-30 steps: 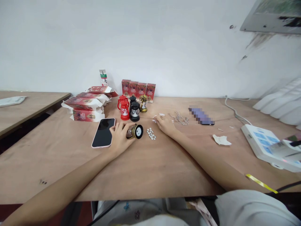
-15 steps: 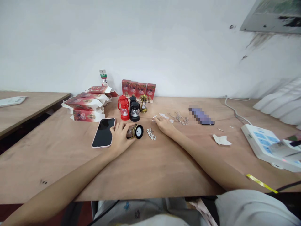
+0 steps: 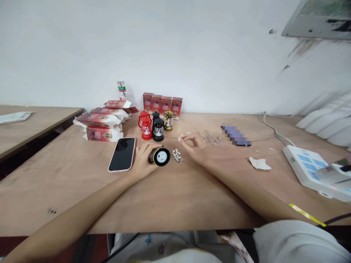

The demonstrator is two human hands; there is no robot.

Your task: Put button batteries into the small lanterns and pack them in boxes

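My left hand (image 3: pixel 144 157) is wrapped round a small bronze-coloured lantern (image 3: pixel 161 157) tipped on its side, its round black-rimmed base with a white centre facing me. A pinch of thumb and forefinger closes my right hand (image 3: pixel 194 147) on a small white piece (image 3: pixel 180 138), whose exact kind is too small to tell. Between the hands lie several small round silvery discs (image 3: pixel 177 155), like button cells. Behind them stand upright red lanterns (image 3: pixel 146 129), black lanterns (image 3: pixel 158 130) and a gold lantern (image 3: pixel 169 121). Tangled thin silvery chains (image 3: pixel 210 138) lie right of my right hand.
A phone (image 3: pixel 122 155) lies left of my left hand; another phone (image 3: pixel 236 134) lies back right. Opened red boxes (image 3: pixel 100 133) are piled at left, and closed red boxes (image 3: pixel 166 104) stand by the wall. Crumpled paper (image 3: pixel 260 163) and a white power strip (image 3: pixel 307 171) are at right.
My right hand has lifted from the white pieces and curled into a pinch. My left hand has turned the lantern's base more squarely toward me.
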